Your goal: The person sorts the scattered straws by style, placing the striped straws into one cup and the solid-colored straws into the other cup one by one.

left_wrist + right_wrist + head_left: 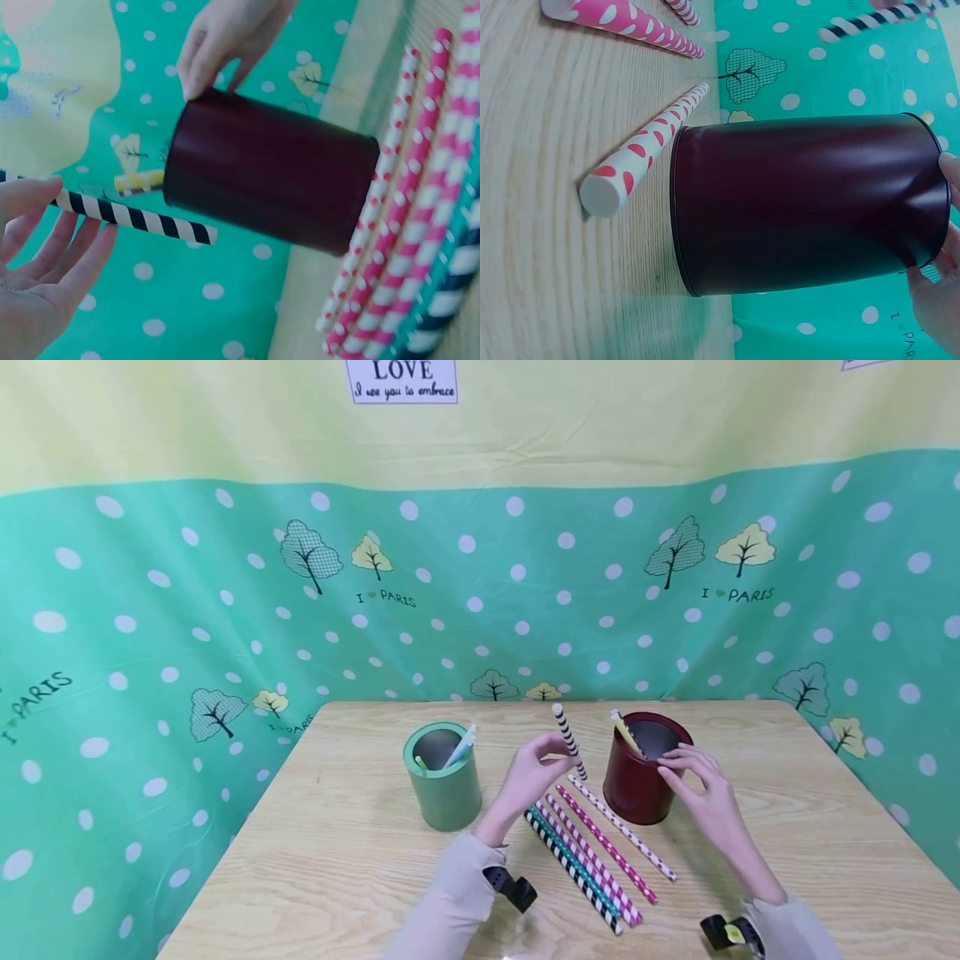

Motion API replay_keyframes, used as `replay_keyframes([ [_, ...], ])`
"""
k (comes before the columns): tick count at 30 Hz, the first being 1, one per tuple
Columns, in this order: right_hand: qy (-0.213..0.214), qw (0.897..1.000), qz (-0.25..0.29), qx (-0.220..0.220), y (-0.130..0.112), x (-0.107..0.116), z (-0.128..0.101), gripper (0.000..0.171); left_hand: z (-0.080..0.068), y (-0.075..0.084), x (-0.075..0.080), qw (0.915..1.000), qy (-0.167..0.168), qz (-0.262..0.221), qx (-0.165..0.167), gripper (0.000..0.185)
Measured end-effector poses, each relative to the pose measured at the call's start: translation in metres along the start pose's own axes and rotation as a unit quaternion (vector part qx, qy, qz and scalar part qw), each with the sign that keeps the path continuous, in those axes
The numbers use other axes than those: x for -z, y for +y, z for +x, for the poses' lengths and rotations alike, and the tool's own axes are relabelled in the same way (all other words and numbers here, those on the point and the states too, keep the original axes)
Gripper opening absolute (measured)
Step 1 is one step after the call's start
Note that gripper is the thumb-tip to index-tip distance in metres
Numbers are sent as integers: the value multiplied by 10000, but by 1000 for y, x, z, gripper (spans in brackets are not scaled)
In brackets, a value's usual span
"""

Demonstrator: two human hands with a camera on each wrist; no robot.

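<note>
Between thumb and fingers my left hand (538, 766) pinches a black-and-white striped paper straw (570, 742), raised above the table and tilted. Just right of it stands a dark red cylindrical holder (637, 785), with a yellow-striped straw (628, 733) leaning out over its rim. My right hand (705, 789) grips that holder's rim on the right side, thumb outside; some fingertips are hidden. In the left wrist view the held straw (142, 218) has its lower end near the holder's mouth, apart from it.
Several patterned straws lie side by side on the table: a white one with red dots (622, 828), a pink dotted one (607, 845), pink-striped, teal and black-striped ones (573, 868). Left of my left hand stands a green holder (450, 797) with a light blue straw (461, 747) in it.
</note>
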State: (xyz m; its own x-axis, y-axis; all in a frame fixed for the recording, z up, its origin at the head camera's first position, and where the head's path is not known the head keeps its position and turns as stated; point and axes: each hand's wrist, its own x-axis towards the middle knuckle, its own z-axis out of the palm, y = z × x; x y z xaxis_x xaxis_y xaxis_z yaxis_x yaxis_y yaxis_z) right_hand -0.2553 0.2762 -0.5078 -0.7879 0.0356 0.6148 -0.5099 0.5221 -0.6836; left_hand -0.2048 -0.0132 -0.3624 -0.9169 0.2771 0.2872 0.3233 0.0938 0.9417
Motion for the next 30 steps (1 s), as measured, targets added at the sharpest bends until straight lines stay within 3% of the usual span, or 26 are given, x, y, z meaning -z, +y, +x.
replay_keyframes([
  [9, 8, 9998, -206, -68, 1, -1, 0, 19, 15, 1, -11, 9982, 337, -477, -120, 19],
  [15, -206, 9995, 253, 1, -24, 6, 2, 21, 26, -3, -20, 9958, 498, -692, -334, 21],
  [21, -14, 9994, -329, -97, 3, 1, 0, 19, 33, 3, -30, 9915, 643, -890, -704, 26],
  [30, 56, 9998, -194, -82, 6, -1, 0, 21, 40, 7, -39, 9845, 699, -937, -1305, 23],
])
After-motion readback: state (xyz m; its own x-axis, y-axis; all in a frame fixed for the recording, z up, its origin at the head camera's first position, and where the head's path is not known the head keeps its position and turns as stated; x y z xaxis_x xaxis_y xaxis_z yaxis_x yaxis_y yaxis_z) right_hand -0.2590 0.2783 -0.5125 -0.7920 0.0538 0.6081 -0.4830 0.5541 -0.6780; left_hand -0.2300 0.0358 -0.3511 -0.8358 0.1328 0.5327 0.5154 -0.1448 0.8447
